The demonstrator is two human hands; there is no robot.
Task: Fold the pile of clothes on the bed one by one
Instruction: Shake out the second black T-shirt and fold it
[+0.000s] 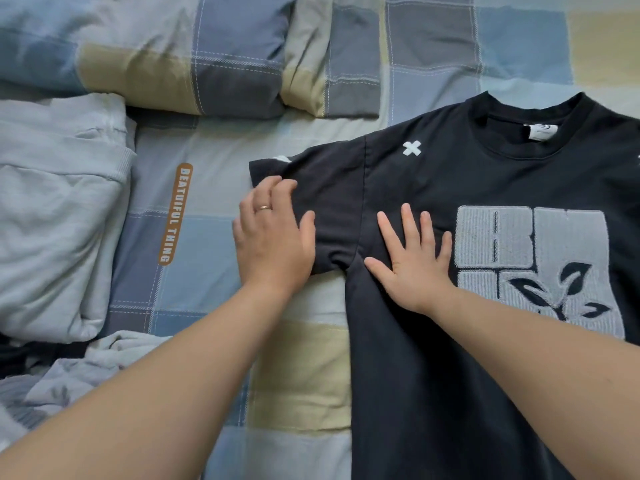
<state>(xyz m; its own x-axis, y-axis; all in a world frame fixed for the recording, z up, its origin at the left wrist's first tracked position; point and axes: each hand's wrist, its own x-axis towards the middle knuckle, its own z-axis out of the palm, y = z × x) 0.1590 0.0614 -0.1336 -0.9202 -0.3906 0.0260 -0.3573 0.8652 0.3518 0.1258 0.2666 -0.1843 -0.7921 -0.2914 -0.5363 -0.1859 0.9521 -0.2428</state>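
Observation:
A black T-shirt (460,188) with a grey printed block and a small white cross lies face up and spread on the bed, collar at the far side. My left hand (273,233) rests flat on its left sleeve, fingers slightly bent over the cloth near the cuff. My right hand (414,261) lies flat with spread fingers on the shirt's body just right of the armpit seam. The shirt's right side runs out of view.
A pale grey folded garment (59,209) lies at the left, with more crumpled pale clothes (69,372) below it. Two checked pillows (194,53) sit at the far side. The checked bedsheet (194,188) carries an orange label.

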